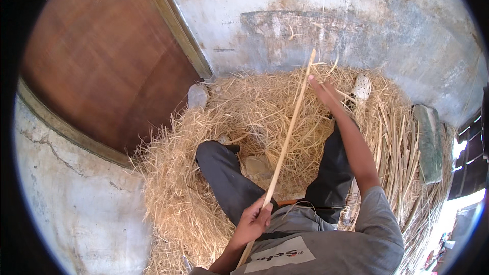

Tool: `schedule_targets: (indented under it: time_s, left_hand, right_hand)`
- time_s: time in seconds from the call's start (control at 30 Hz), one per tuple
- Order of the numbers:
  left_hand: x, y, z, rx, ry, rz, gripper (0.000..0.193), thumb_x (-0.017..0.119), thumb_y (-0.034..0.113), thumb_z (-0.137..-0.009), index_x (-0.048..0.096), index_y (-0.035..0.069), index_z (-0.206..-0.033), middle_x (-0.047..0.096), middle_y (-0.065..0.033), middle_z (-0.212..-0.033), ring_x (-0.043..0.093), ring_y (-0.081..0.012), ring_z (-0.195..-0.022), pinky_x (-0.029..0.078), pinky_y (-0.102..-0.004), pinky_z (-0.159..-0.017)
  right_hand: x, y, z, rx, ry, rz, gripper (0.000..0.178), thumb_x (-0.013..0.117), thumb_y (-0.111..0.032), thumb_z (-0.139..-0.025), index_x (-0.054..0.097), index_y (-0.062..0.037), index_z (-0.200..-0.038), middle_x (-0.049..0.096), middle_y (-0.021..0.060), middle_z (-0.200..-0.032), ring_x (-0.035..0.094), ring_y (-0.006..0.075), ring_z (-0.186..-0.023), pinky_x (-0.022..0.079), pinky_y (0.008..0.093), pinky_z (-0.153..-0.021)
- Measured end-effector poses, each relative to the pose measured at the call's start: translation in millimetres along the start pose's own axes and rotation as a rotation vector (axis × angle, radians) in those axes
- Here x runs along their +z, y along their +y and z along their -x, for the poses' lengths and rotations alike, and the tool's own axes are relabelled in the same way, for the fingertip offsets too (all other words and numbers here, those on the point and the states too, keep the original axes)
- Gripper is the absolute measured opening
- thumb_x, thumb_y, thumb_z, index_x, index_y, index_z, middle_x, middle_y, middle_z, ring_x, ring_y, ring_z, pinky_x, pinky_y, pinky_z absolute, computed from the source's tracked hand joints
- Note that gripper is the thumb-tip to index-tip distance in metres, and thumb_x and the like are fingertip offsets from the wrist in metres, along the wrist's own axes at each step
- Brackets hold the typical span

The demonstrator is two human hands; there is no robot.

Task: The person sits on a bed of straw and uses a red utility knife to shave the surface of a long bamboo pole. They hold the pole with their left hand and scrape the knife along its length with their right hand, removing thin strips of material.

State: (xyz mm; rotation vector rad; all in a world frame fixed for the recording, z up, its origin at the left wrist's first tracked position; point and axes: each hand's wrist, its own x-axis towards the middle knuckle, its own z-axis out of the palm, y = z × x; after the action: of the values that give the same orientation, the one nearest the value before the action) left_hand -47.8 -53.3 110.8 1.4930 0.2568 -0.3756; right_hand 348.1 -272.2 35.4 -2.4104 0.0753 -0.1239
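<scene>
A long, pale bamboo strip (289,140) slants from my lap up and away to the right. My left hand (253,220) is closed round its lower part, close to my waist; the strip's near end passes under that forearm. Stretched far forward, my right hand (324,91) is at the strip's upper end, one fingertip against its edge. The other fingers of this hand are turned away, and what they hold, if anything, is hidden. Thin curled shavings (332,65) stand out beside the strip's tip.
Shavings (188,193) are heaped around my legs. Split strips (392,147) lie at the right, by a greenish block (428,142). A stained wall (326,25) rises ahead, and a brown door panel (107,56) is at the left. A pale stone (197,95) sits near its corner.
</scene>
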Motion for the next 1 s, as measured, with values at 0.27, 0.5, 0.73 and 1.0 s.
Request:
schedule_targets:
  time_s: [0.27,0.5,0.73,1.0]
  left_hand:
    - [3.0,26.3,-25.6,0.096,0.020,-0.076,0.046,0.046,0.013,-0.101,0.037,0.005,-0.145,0.043,0.0040,-0.075,0.041,-0.0037,-0.062,0.036,-0.0191,-0.055]
    - [13.9,21.4,-17.1,0.118,-0.015,-0.040,0.050,0.050,0.011,-0.100,0.034,0.003,-0.146,0.043,0.0064,-0.080,0.030,-0.0018,-0.064,0.030,-0.0162,-0.054]
    - [6.3,11.4,-14.3,0.150,0.088,-0.249,0.046,0.048,0.012,-0.099,0.037,-0.001,-0.142,0.054,-0.0180,-0.131,0.051,-0.0184,-0.118,0.038,-0.0267,-0.097]
    - [-1.8,15.8,-15.0,0.173,0.145,-0.203,0.046,0.048,0.012,-0.099,0.038,-0.004,-0.141,0.049,-0.0210,-0.138,0.044,-0.0210,-0.129,0.033,-0.0286,-0.105]
  right_hand:
    - [-13.7,-40.5,208.5,-0.758,-0.172,-0.045,0.062,0.060,-0.066,-0.078,0.059,-0.0079,-0.057,0.050,0.0129,-0.046,0.055,0.0322,-0.046,0.042,0.0418,-0.045]
    - [-29.9,-25.1,144.1,-0.505,0.071,0.133,0.061,0.063,-0.069,-0.075,0.060,-0.0104,-0.058,0.051,0.0105,-0.047,0.057,0.0299,-0.046,0.044,0.0400,-0.045]
    - [-26.8,-43.9,196.1,-0.923,-0.068,0.044,0.065,0.065,-0.073,-0.068,0.052,-0.0109,-0.054,0.049,0.0081,-0.048,0.056,0.0288,-0.045,0.042,0.0403,-0.044]
    - [-5.8,-57.7,167.6,-0.985,0.056,0.094,0.070,0.061,-0.079,-0.064,0.049,-0.0109,-0.052,0.048,0.0064,-0.048,0.053,0.0286,-0.044,0.040,0.0412,-0.043]
